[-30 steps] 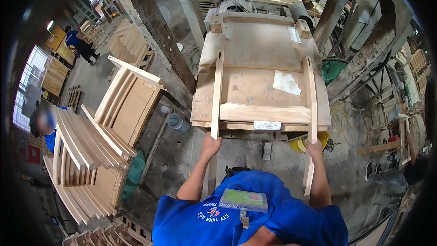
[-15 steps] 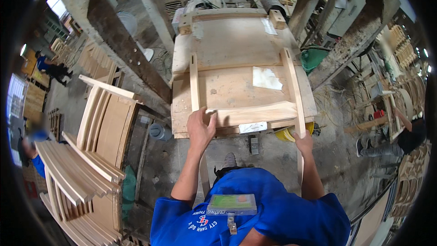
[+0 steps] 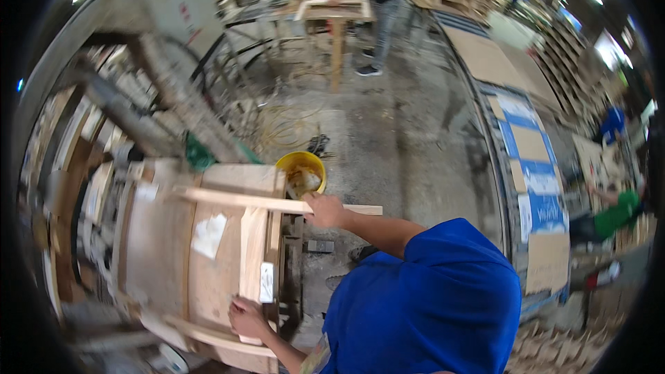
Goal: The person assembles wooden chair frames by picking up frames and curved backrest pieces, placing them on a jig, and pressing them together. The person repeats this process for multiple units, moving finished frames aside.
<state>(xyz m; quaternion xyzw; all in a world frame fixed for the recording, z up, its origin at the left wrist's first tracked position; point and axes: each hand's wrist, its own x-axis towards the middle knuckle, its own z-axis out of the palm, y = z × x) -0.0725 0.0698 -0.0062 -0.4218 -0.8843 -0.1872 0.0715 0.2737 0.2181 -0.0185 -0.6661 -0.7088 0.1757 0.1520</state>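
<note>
On the plywood worktop (image 3: pixel 166 228) lies a pale wooden frame, like part of a chair. It has two long side rails and a wide crosspiece (image 3: pixel 253 242) between them. My right hand (image 3: pixel 325 211) is closed round the far side rail (image 3: pixel 235 199), close to where the crosspiece joins it. Fingers curled over the crosspiece's other end, my left hand (image 3: pixel 249 320) is beside the near side rail (image 3: pixel 208 334). A white paper scrap (image 3: pixel 208 235) lies on the worktop inside the frame, and a white label (image 3: pixel 267 282) sits along the worktop's edge.
A yellow bucket (image 3: pixel 302 172) stands on the floor just past the worktop. Concrete-coated posts (image 3: pixel 187 107) rise at the left. Ahead, a person in dark clothes (image 3: pixel 384 0) works at another wooden frame. A long bench with cardboard and blue sheets (image 3: pixel 533 166) runs along the right.
My view has swung to the right, so the worktop now sits at the lower left. My right hand stays on its side rail; my left hand remains at the crosspiece's other end.
</note>
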